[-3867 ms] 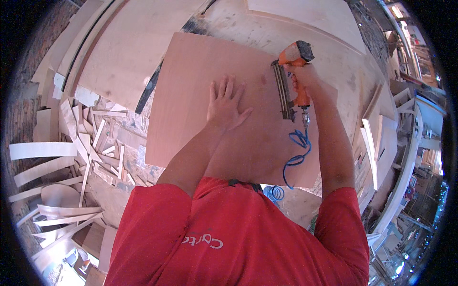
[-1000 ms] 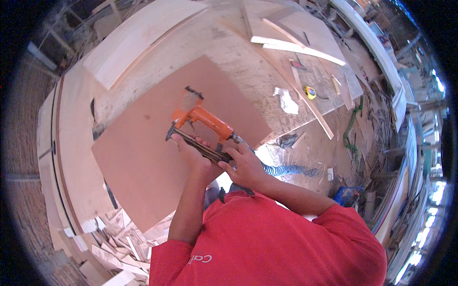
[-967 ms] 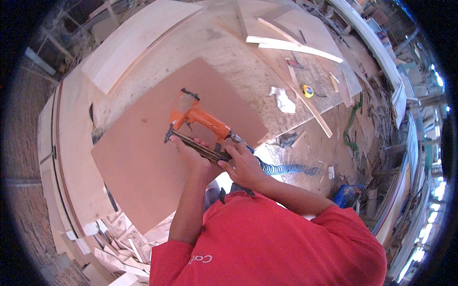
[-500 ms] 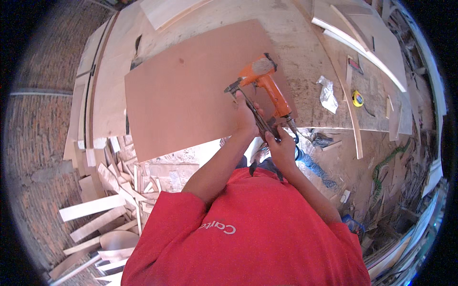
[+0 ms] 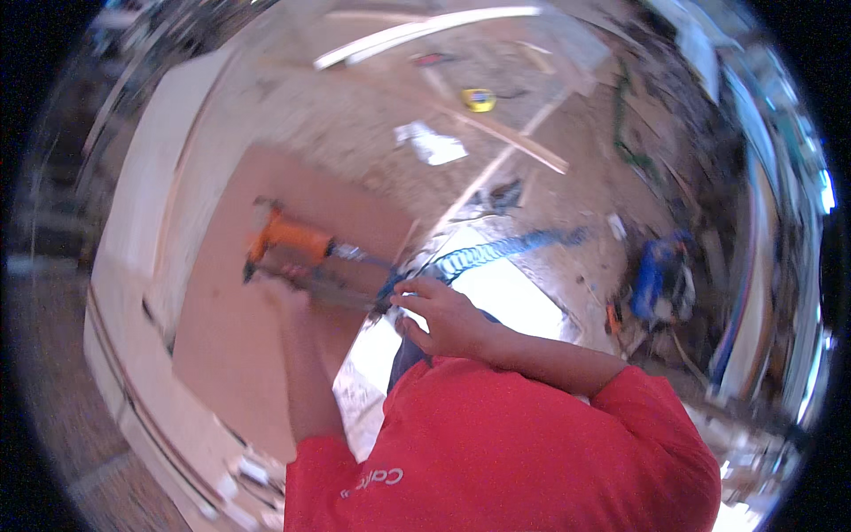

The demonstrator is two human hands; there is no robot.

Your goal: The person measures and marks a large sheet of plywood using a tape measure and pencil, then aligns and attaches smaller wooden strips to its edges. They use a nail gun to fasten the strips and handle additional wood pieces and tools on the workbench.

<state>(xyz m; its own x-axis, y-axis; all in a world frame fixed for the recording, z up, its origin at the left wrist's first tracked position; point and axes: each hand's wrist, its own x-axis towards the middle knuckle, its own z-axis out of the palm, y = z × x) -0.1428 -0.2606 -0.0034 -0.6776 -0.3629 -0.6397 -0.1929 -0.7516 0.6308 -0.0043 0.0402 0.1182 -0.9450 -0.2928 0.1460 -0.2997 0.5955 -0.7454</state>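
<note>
An orange pneumatic nail gun [image 5: 297, 238] is over a reddish-brown board [image 5: 222, 328], its long magazine pointing back toward me. My left hand [image 5: 285, 297], smeared by motion, grips it around the magazine near the nose. Close to the magazine's rear end is my right hand [image 5: 448, 317], thumb and fingers apart, with nothing visible in it. A blue coiled air hose [image 5: 496, 252] runs from the gun's handle end off to the right. The picture is blurred, so whether the right fingertips touch the magazine is hard to see.
On the worktable lie a crumpled white sheet [image 5: 433, 144], a yellow tape measure [image 5: 479, 99], a thin wooden strip [image 5: 532, 152] and long pale strips [image 5: 425, 32]. To the right, a blue object [image 5: 651, 277] and a green hose or rope [image 5: 620, 124] lie on the littered floor.
My view has swung to the right, so the board and nail gun now appear further left. My right hand has come away from the gun's magazine and its fingers have spread; the left keeps hold.
</note>
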